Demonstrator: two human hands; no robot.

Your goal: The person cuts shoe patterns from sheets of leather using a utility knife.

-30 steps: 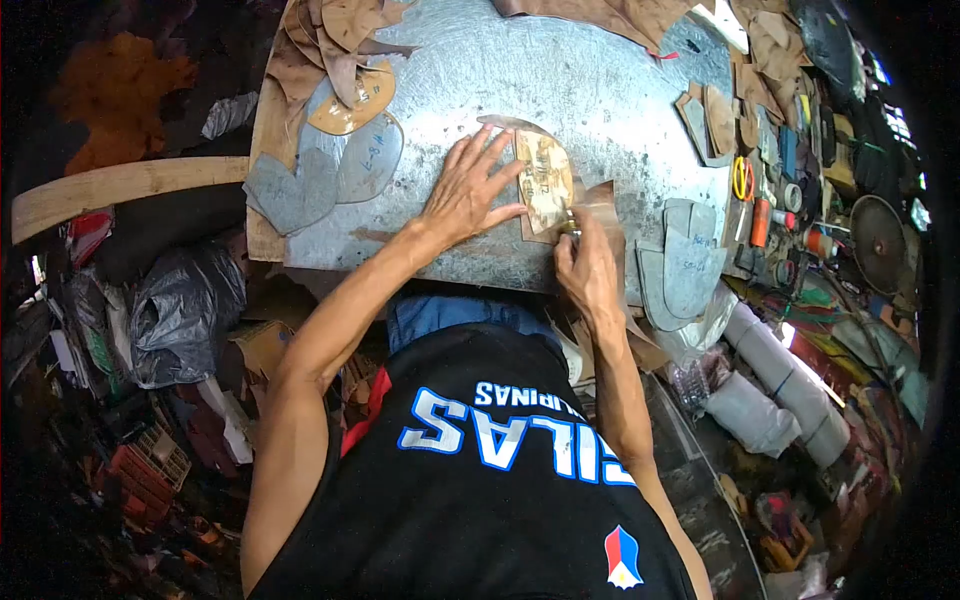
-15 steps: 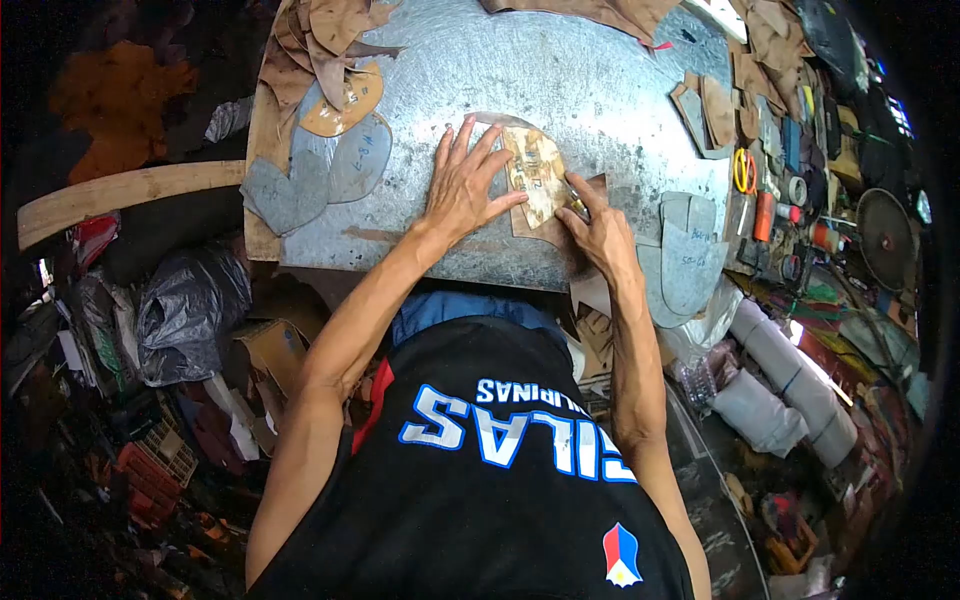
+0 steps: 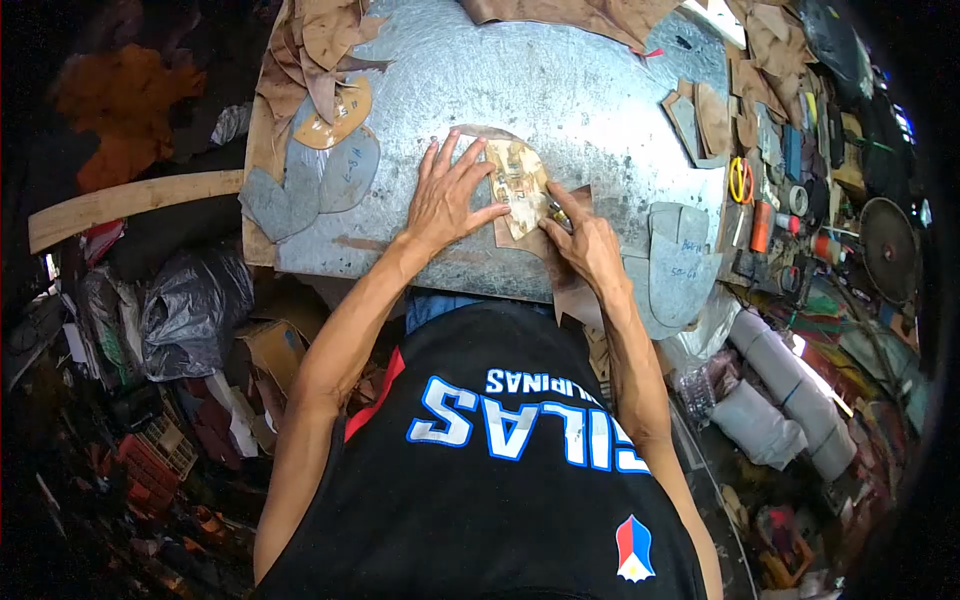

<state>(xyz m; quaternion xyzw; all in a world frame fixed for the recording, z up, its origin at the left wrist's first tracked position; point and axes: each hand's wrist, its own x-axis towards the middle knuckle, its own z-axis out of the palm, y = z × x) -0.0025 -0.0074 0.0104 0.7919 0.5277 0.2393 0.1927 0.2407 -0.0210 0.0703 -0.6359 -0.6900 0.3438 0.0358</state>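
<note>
A worn, cream-coloured pattern piece (image 3: pixel 517 172) with handwriting lies on brown leather (image 3: pixel 512 236) near the front of the metal-topped table. My left hand (image 3: pixel 447 195) is spread flat, its fingertips and thumb pressing along the pattern's left side. In my right hand (image 3: pixel 588 248) is a small knife (image 3: pixel 557 210), pinched between thumb and fingers at the pattern's right edge. The fingers cover most of the knife, and its tip cannot be made out. Leather shows beyond the pattern at the top and below, and a darker flap hangs over the table edge under my right wrist.
Grey pattern pieces (image 3: pixel 685 265) lie to the right, and more grey ones (image 3: pixel 280 205) with a tan pattern (image 3: pixel 335 115) to the left. Leather scraps (image 3: pixel 300 50) are heaped at the back left. Yellow-handled scissors (image 3: pixel 740 180) and tape rolls (image 3: pixel 797 193) sit at the right.
Both hands, the pattern and the leather have shifted slightly left and toward me. The pattern looks turned a little. My right hand still grips the knife at its edge.
</note>
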